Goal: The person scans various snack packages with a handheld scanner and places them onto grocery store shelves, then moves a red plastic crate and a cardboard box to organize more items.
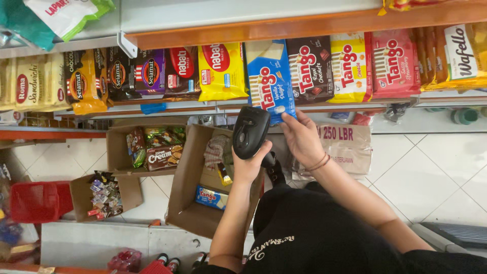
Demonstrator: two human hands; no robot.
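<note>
A: Holding the blue wafer pack (269, 78) by its lower edge is the right hand (303, 138), fingers pinched on the bottom corner while the pack stands in the shelf row.

B: And the left hand (247, 165)?

A: Its fingers are wrapped tight around the grip of a black handheld scanner (250, 131), whose head points up at the pack's lower end, just beside the right fingertips.

B: How does the pack lie?

A: Long axis running up and away from the fingers, upright on the shelf (284, 25), tilted a little. It sits above both hands; the right hand touches it, the left is only near, through the scanner.

B: Neighbours?

A: A yellow wafer pack (221, 71) on one side, a dark brown wafer pack (310, 68) on the other, each just beside it. Lower down, an open cardboard box (190, 187) on the tiled floor holds another small blue pack (212, 197), and a red basket (35, 201) stands well apart.
</note>
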